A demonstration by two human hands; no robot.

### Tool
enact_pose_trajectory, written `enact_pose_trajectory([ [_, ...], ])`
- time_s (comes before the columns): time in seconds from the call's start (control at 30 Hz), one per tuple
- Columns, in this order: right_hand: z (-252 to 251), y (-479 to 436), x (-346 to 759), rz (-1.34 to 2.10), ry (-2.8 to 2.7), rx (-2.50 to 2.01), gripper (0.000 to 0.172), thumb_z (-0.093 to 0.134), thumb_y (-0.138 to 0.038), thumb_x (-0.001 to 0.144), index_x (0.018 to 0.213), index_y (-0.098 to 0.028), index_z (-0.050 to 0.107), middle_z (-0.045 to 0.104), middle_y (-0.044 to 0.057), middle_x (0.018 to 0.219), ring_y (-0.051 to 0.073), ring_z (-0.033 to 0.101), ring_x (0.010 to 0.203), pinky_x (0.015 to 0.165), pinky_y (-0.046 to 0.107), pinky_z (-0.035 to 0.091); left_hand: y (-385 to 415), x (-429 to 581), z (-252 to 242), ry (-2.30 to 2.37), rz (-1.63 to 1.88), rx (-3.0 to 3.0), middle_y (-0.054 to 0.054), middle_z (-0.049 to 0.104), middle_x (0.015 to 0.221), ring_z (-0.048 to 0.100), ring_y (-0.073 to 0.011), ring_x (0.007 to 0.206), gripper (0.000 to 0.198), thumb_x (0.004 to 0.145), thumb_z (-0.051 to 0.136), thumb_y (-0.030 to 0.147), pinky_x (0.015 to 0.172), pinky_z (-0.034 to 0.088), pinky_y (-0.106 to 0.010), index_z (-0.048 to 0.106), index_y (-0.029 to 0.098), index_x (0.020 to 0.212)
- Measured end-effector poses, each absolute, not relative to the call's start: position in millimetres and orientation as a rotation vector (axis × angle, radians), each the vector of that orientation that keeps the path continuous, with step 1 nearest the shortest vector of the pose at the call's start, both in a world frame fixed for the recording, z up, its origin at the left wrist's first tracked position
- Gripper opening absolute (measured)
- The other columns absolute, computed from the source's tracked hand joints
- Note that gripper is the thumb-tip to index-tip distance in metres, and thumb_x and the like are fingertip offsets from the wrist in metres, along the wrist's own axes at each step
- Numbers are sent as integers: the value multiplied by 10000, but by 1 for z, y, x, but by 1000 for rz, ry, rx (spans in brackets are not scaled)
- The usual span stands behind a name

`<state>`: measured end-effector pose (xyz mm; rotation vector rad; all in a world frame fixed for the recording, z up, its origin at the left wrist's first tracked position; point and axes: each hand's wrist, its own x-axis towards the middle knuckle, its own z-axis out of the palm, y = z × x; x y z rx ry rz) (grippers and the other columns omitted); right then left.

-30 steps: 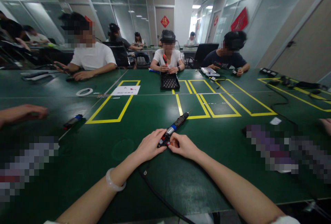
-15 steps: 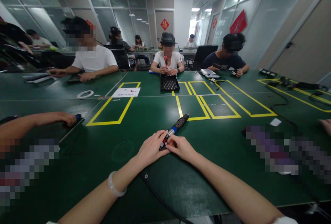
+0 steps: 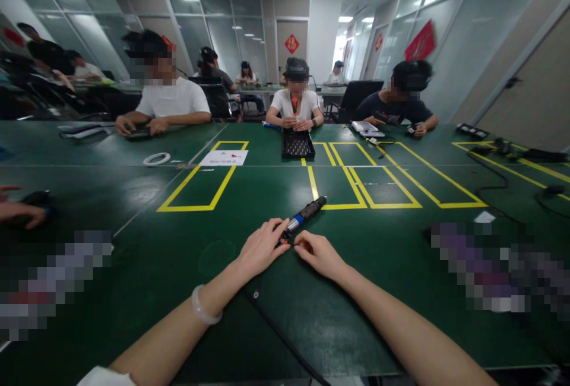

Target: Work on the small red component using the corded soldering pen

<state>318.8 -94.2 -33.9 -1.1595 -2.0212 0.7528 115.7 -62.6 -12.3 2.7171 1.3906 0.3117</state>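
A slim electric screwdriver [image 3: 303, 215] with a dark front end, a blue band and a silver motor section lies slantwise on the green table, its nose pointing away to the right. Its rear half looks uncovered, with small red and orange parts showing. My left hand [image 3: 263, 243] lies over that rear end and grips it, fingers on top and thumb at the near side. My right hand [image 3: 321, 253] is just right of the tool, apart from it, with fingers curled and thumb near the index finger. Whatever those fingertips pinch, if anything, is hidden.
A black cable [image 3: 285, 338] runs from under my left forearm to the near edge. Yellow tape rectangles [image 3: 187, 208] mark the table. Across sits a person with a black tray [image 3: 298, 147]. A white paper [image 3: 224, 158] and a tape roll [image 3: 157, 159] lie left. Co-workers sit around.
My right hand has drawn back a little to the right, off the screwdriver's rear. My left hand stays on it. At far left, a co-worker's hand has pulled back leftward.
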Motion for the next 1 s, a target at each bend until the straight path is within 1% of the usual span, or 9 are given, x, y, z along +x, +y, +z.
enact_pose_trajectory([
  [0.23, -32, -94, 320, 732, -2085, -1189, 58, 539, -201, 881, 844, -182, 579, 547, -33, 673, 105, 496, 599, 588, 200, 343, -16, 64, -17, 1719, 270, 2627, -100, 459, 1339, 530, -258, 1097, 588, 906, 445, 481, 837, 476, -337, 353, 248, 1438],
  [0.37, -32, -94, 321, 720, -2098, -1197, 68, 545, -198, 881, 829, -179, 586, 561, -29, 679, 104, 504, 606, 581, 197, 337, 13, 17, -16, 2002, 207, 2449, -124, 440, 1373, 523, -283, 1144, 614, 908, 402, 508, 878, 467, -363, 361, 204, 1441],
  [0.47, -32, -93, 321, 719, -2102, -1202, 73, 550, -193, 878, 823, -177, 595, 566, -26, 680, 105, 506, 602, 577, 200, 336, 29, -27, -16, 2202, 197, 2290, -153, 443, 1384, 539, -313, 1130, 610, 911, 372, 515, 879, 462, -406, 390, 187, 1425],
  [0.57, -33, -93, 320, 722, -2099, -1201, 75, 556, -193, 875, 819, -178, 603, 579, -23, 689, 109, 517, 610, 585, 206, 342, 39, -71, -17, 2314, 188, 2171, -188, 442, 1395, 536, -360, 1135, 641, 894, 392, 541, 860, 460, -447, 406, 163, 1412],
  [0.67, -34, -92, 320, 728, -2094, -1200, 77, 557, -195, 876, 824, -179, 611, 589, -18, 697, 115, 525, 616, 588, 211, 349, 41, -104, -18, 2402, 163, 2093, -188, 440, 1408, 524, -376, 1155, 640, 898, 380, 550, 845, 461, -449, 405, 160, 1404],
  [0.73, -34, -92, 320, 734, -2095, -1197, 79, 555, -194, 877, 830, -179, 616, 595, -14, 702, 117, 530, 619, 588, 213, 351, 38, -114, -17, 2472, 153, 2072, -172, 473, 1381, 547, -370, 1115, 618, 901, 385, 544, 825, 462, -438, 416, 161, 1386],
  [0.83, -33, -93, 321, 735, -2103, -1195, 80, 553, -196, 879, 836, -178, 618, 601, -11, 710, 119, 538, 627, 595, 214, 355, 32, -112, -16, 2569, 193, 2138, -174, 556, 1265, 574, -356, 1044, 574, 878, 460, 506, 832, 445, -432, 466, 137, 1318],
  [0.93, -34, -93, 321, 732, -2113, -1198, 87, 548, -201, 882, 832, -177, 615, 603, -11, 711, 118, 537, 630, 601, 212, 358, 25, -101, -13, 2609, 260, 2179, -201, 595, 1149, 580, -349, 1015, 505, 836, 533, 452, 840, 433, -423, 530, 105, 1203],
  [1.0, -34, -93, 321, 733, -2120, -1200, 88, 548, -203, 884, 832, -177, 614, 602, -12, 709, 117, 536, 630, 601, 209, 360, 21, -96, -10, 2607, 269, 2138, -200, 606, 1101, 594, -340, 972, 422, 841, 515, 430, 809, 443, -414, 573, 107, 1106],
])
